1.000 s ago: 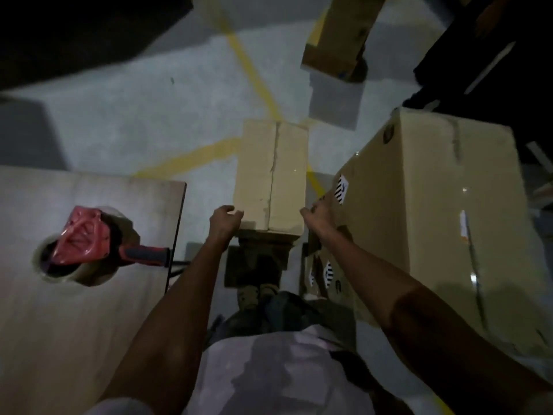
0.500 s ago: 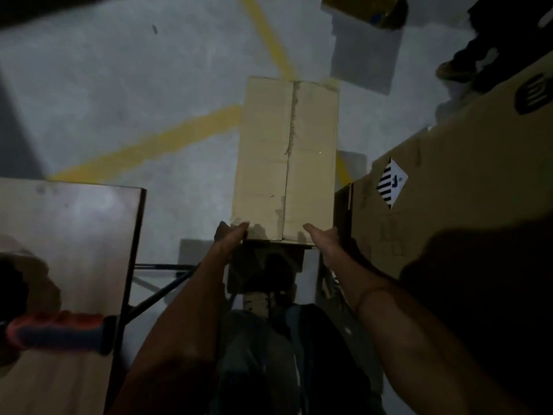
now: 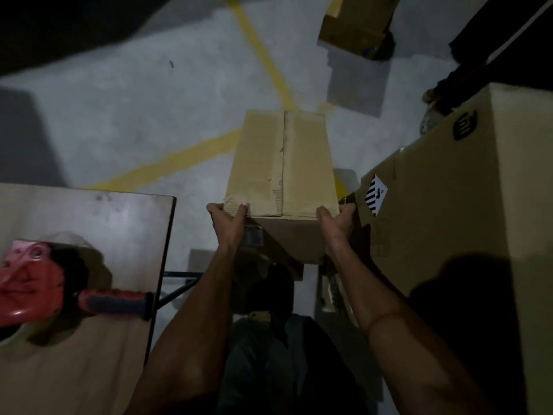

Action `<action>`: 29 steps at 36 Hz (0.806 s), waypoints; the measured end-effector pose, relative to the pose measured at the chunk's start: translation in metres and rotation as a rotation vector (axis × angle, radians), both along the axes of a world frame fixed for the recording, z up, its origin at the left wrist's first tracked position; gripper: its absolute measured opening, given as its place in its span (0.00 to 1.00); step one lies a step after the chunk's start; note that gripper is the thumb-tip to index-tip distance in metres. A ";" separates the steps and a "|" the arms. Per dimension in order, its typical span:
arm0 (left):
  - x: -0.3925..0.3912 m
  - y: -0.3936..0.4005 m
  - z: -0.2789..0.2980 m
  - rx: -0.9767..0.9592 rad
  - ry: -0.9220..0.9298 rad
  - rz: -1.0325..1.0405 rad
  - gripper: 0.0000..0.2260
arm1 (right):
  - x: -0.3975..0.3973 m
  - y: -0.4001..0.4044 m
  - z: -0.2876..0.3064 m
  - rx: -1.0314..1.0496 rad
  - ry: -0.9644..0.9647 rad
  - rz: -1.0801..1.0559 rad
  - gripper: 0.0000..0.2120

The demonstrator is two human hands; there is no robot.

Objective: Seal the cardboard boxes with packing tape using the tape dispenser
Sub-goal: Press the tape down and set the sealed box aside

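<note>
A small cardboard box with closed top flaps and a centre seam is held up off the floor in front of me. My left hand grips its near left corner, thumb on the top. My right hand grips its near right corner. A red tape dispenser with a red and dark handle lies on the wooden table at the left, apart from both hands.
A large cardboard box with a striped diamond label stands close on the right. Another box sits on the floor at the far top. Grey floor with yellow lines lies beyond. My legs are below the held box.
The small box has come up off the floor and nearer to me, with both hands gripping its near corners. The view has shifted, bringing the tape dispenser fully back into sight.
</note>
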State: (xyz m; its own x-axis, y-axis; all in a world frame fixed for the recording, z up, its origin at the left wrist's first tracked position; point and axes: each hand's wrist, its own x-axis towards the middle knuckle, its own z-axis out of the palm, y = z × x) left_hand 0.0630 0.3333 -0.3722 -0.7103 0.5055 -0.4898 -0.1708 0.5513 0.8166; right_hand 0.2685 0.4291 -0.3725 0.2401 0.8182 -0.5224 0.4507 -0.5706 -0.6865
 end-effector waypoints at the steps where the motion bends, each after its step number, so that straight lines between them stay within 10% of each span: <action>1: 0.000 -0.001 0.010 0.013 0.020 0.008 0.22 | -0.002 -0.002 0.009 0.023 0.010 -0.011 0.23; 29: 0.111 -0.186 0.295 0.602 0.215 0.457 0.22 | 0.076 -0.170 0.296 0.709 0.483 -0.069 0.13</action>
State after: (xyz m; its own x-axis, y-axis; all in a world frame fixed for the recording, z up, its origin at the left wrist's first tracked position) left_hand 0.1743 0.1477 -0.0768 -0.9600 0.2750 -0.0522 -0.0779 -0.0834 0.9935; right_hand 0.3443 0.2590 -0.0767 0.1848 0.9816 0.0488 -0.0023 0.0501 -0.9987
